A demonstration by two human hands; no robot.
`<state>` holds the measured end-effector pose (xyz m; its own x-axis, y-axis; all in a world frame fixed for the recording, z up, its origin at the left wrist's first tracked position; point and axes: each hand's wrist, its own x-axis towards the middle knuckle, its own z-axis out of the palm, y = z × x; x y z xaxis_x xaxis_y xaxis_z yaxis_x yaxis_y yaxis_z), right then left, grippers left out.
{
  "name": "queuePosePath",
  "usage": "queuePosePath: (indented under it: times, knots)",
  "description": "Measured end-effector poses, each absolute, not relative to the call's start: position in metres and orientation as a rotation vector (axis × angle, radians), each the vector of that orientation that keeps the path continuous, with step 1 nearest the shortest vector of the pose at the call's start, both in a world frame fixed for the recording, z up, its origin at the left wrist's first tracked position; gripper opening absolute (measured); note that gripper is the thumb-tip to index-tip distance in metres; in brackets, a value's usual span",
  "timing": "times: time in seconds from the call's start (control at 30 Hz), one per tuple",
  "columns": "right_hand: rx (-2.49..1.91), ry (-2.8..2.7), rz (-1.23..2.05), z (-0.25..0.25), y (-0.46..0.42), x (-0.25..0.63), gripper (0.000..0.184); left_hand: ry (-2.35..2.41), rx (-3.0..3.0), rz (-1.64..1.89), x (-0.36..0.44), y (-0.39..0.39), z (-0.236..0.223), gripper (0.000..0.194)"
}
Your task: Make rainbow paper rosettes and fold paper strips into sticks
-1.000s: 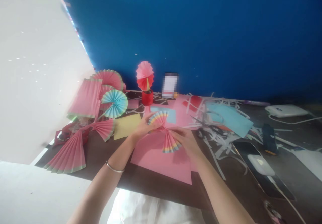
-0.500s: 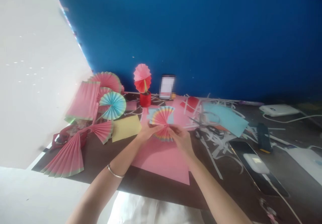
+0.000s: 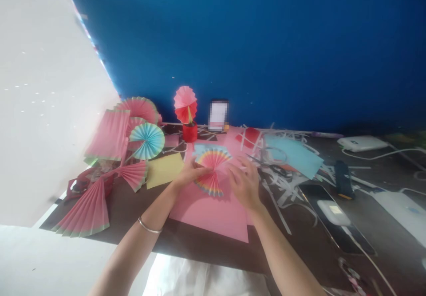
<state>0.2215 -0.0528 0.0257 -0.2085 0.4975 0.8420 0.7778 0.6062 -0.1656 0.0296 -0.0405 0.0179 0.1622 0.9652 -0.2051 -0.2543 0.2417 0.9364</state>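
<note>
A pleated paper fan (image 3: 214,160), pink in the middle with a rainbow-striped rim, is spread into most of a circle over pink paper sheets (image 3: 213,218). My left hand (image 3: 189,172) is closed on its left side, with the thumb lying over the folds. To the fan's right, my right hand (image 3: 245,181) is apart from it, fingers spread and nothing seen in them. A light blue paper piece (image 3: 203,147) shows behind the fan's upper edge, and a yellow paper sheet (image 3: 164,170) lies left of my left hand.
Pink pleated fans (image 3: 88,209) and a blue round fan (image 3: 147,140) are grouped at the left. A red pot (image 3: 190,132) holding a paper fan stands behind. Scissors (image 3: 271,165), paper strips (image 3: 289,189), a phone (image 3: 324,209) and cables lie at the right.
My right hand has let go of the fan and moved right with its fingers apart. The fan has turned and spread wider, a gap now on its right, still in my left hand.
</note>
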Motion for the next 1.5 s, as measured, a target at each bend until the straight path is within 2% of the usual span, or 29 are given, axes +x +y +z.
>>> queuePosePath:
  times: [0.13, 0.4, 0.73, 1.17, 1.33, 1.5]
  knots:
    - [-1.045, -1.956, -0.501, 0.0239, -0.0542, 0.2234, 0.012, 1.128, 0.982, 0.999, 0.0286, -0.0405, 0.0125, 0.096]
    - [-1.037, -1.976, -0.448, 0.0237, -0.0523, 0.2248, 0.012, 1.01, 1.018, 0.961, 0.0263, -0.0415, 0.0168, 0.107]
    - [-1.033, -1.894, -0.545, 0.0258, -0.0548, 0.224, 0.006, 1.027, 1.047, 0.942, 0.0234, -0.0412, 0.0194, 0.1]
    - [-1.11, -2.005, -0.442, 0.0262, -0.0564, 0.2222, 0.015, 0.998, 1.04, 0.961, 0.0207, -0.0394, 0.0178, 0.091]
    - [-1.08, -2.03, -0.467, 0.0265, -0.0566, 0.2229, 0.015, 1.037, 1.108, 0.878, 0.0204, -0.0386, 0.0152, 0.094]
    - [-1.029, -2.103, -0.485, 0.0255, -0.0565, 0.2256, 0.016, 1.081, 1.098, 0.936, 0.0199, -0.0364, 0.0122, 0.065]
